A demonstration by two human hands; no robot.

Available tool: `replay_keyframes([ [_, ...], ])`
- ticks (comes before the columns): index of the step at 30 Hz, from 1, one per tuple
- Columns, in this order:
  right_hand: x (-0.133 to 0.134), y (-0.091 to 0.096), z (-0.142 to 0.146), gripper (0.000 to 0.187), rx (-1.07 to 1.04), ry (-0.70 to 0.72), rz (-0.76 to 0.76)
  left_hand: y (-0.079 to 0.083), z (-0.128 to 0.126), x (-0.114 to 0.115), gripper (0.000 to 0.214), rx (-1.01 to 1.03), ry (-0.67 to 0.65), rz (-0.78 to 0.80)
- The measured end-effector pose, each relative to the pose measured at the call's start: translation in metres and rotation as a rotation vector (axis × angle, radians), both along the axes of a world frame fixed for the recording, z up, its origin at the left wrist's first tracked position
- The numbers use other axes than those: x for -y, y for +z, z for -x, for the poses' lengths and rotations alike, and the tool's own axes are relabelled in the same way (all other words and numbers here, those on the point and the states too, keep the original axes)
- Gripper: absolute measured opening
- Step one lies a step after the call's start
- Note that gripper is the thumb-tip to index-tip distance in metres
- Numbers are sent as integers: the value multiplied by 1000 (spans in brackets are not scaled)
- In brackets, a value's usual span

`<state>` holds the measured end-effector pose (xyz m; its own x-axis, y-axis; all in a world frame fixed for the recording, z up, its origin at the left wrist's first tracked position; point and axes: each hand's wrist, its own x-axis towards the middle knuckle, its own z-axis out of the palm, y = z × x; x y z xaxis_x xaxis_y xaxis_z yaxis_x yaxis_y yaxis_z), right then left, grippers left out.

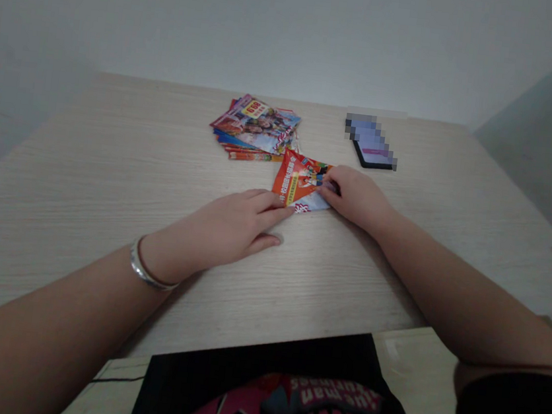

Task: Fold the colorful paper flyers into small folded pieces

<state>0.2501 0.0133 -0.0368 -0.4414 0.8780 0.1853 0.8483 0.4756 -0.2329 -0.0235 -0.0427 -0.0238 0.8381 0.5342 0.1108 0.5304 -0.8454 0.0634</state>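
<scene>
A folded orange-red printed paper [299, 182] lies on the wooden table [111, 168]. My left hand [233, 229] lies flat on the table, fingers stretched out, its fingertips pressing the paper's lower left edge. My right hand [357, 196] rests at the paper's right side with fingers curled, pinching or pressing its edge. A silver bangle [146, 272] circles my left wrist.
A fanned stack of colourful printed sheets [257, 128] lies farther back on the table. A dark phone [372, 148] with a lit screen sits at the back right. The table's front edge runs just before my lap.
</scene>
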Motion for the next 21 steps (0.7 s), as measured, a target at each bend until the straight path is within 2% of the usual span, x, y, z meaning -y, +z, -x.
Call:
replay_keyframes([
  [2,4,2,1,14,-2,35,-46,-2,0,0,54,29,-8,8],
  [5,12,7,3,32,23,130,-172,-8,0,-1,56,69,-41,21],
  [9,19,13,5,30,62,287,-250,-13,-2,-1,58,81,-86,13],
  [14,11,4,2,24,35,348,-95,-10,-1,1,59,45,-84,13],
  [17,4,-2,1,23,-44,308,14,-10,2,2,58,40,-68,24],
  [21,2,-2,3,23,-53,252,47,-12,6,1,58,52,-56,49],
])
